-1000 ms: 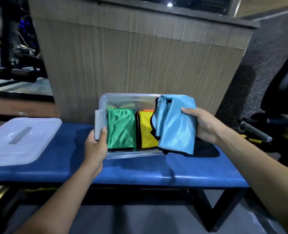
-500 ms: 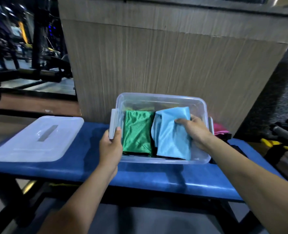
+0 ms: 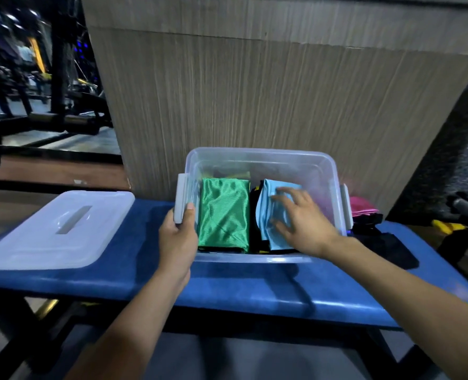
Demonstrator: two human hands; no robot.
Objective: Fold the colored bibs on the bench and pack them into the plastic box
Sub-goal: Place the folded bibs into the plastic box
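The light blue bib is lying folded inside the clear plastic box, directly under the right hand, whose fingers are spread and relaxed and are resting flat on the cloth rather than curling round it; motion blur is softening the fingertips. The left hand is gripping the box's grey left side latch, thumb on top of it and fingers wrapped behind. Both forearms are reaching in over the near edge of the blue padded table, which is carrying the box.

Between the two hands, a folded green bib is sitting in the left half of the box, just beside the blue one, with dark trim showing in the gap between them. A sliver of yellow cloth is peeking out at the near edge under the blue bib.

To the left of the left hand, well apart from the box, the translucent lid is lying flat on the table. To the right of the right hand, outside the box wall, a pink bib is sitting on top of dark fabric that is spreading over the table.

Beyond the hands, a wood-grain panel is standing right behind the box, and dark gym equipment is showing further back to the left.
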